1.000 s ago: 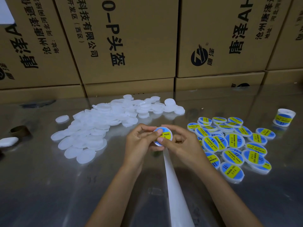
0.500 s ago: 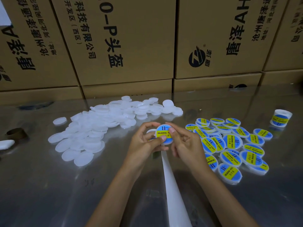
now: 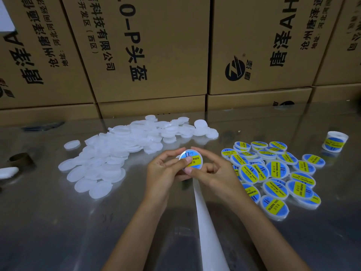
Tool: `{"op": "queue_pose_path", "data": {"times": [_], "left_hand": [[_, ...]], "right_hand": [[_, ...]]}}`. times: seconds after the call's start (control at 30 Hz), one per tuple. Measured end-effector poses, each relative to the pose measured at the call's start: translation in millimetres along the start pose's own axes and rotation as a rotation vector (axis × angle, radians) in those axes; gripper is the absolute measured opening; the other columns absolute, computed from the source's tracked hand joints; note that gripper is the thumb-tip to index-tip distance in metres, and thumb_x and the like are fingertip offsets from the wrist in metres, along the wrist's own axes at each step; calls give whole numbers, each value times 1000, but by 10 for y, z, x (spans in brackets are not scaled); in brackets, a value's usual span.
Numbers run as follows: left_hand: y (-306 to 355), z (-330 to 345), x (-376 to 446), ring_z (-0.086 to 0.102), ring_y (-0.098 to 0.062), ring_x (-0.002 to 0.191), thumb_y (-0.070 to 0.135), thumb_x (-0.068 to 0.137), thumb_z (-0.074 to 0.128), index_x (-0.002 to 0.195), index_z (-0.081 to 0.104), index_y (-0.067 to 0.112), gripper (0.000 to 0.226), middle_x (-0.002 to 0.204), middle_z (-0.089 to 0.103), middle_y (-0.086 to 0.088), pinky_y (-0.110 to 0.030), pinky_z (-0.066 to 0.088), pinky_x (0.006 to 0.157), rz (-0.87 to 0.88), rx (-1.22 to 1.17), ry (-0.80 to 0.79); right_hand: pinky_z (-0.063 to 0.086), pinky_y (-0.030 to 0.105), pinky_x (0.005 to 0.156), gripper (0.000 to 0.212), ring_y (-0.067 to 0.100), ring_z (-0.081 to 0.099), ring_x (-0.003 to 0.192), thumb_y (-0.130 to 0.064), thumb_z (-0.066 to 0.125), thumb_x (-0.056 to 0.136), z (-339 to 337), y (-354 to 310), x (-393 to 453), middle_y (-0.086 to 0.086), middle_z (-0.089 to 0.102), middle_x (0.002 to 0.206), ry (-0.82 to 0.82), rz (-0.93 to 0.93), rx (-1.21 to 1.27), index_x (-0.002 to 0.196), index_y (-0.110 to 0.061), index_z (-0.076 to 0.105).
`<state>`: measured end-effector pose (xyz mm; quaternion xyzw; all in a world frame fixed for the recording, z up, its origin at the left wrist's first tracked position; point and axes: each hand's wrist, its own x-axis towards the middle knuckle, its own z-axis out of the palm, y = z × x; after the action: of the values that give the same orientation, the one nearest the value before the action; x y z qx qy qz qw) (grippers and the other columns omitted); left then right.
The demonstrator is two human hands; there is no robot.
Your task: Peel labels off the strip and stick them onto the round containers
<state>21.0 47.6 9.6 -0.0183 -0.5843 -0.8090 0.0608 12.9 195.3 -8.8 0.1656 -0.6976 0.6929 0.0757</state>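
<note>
Both hands hold one round white container (image 3: 192, 159) above the table's middle, its blue and yellow label facing me. My left hand (image 3: 166, 171) grips its left rim, and that thumb presses on the label. My right hand (image 3: 213, 171) grips the right rim, thumb at the lower edge. A white backing strip (image 3: 207, 227) runs from under the hands toward me. A heap of plain white containers (image 3: 117, 153) lies to the left. Several labelled containers (image 3: 273, 173) lie to the right.
A roll of labels (image 3: 335, 141) stands at the far right. Stacked cardboard boxes (image 3: 156, 55) wall off the back of the shiny metal table (image 3: 58, 231). A brown tape core (image 3: 20, 159) and a white object (image 3: 7, 172) sit at the left edge.
The container has turned in my hands so its label faces me more squarely. My left thumb has slid across the label.
</note>
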Motion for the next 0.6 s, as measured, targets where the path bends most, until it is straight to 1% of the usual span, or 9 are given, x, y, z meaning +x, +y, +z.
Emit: {"op": "queue_pose_path", "data": {"times": [0.07, 0.13, 0.23, 0.3, 0.37, 0.47, 0.6], "left_hand": [[-2, 7, -2, 76, -24, 77, 6, 80, 80, 105, 74, 13, 27, 92, 78, -13, -28, 60, 60, 8, 12, 18], [-7, 15, -4, 76, -24, 76, 8, 80, 80, 104, 74, 13, 25, 91, 78, -12, -27, 59, 58, 13, 23, 25], [-10, 13, -2, 76, -25, 77, 9, 81, 80, 101, 75, 12, 21, 92, 78, -12, -28, 59, 57, 30, 44, 33], [-7, 16, -7, 76, -25, 77, 9, 81, 80, 101, 75, 10, 20, 91, 78, -13, -29, 60, 57, 31, 38, 37], [-6, 22, -10, 76, -26, 78, 11, 81, 80, 100, 75, 9, 19, 91, 78, -13, -30, 60, 58, 22, 26, 40], [3, 18, -14, 75, -28, 76, 18, 83, 78, 100, 77, 11, 18, 93, 77, -14, -31, 61, 59, 9, 10, 31], [-8, 47, -17, 75, -24, 77, 19, 92, 69, 111, 75, 17, 20, 97, 77, -11, -29, 61, 64, 0, 37, -63]], "right_hand": [[45, 19, 60, 50, 8, 41, 53, -17, 84, 76, 13, 3, 0, -2, 44, 51, 25, -21, -55, 120, -34, 66], [42, 22, 57, 49, 10, 37, 52, -19, 86, 74, 19, -2, 4, -3, 41, 50, 49, -38, -89, 116, -35, 68], [36, 18, 53, 44, 10, 33, 52, -20, 85, 75, 31, -6, 2, -3, 38, 50, 77, -64, -101, 112, -39, 70], [36, 16, 53, 41, 10, 33, 54, -18, 83, 78, 43, -7, -7, -3, 38, 52, 98, -74, -91, 110, -41, 71], [37, 17, 52, 39, 10, 34, 54, -17, 80, 81, 52, -5, -18, -2, 41, 52, 106, -80, -79, 113, -38, 71], [39, 18, 49, 32, 11, 40, 49, -19, 75, 86, 69, -9, -36, 0, 50, 50, 133, -87, -80, 115, -32, 71], [40, 18, 47, 21, 8, 43, 43, -19, 64, 96, 56, -10, -47, -10, 57, 48, 201, -85, -47, 114, -22, 73]]}}
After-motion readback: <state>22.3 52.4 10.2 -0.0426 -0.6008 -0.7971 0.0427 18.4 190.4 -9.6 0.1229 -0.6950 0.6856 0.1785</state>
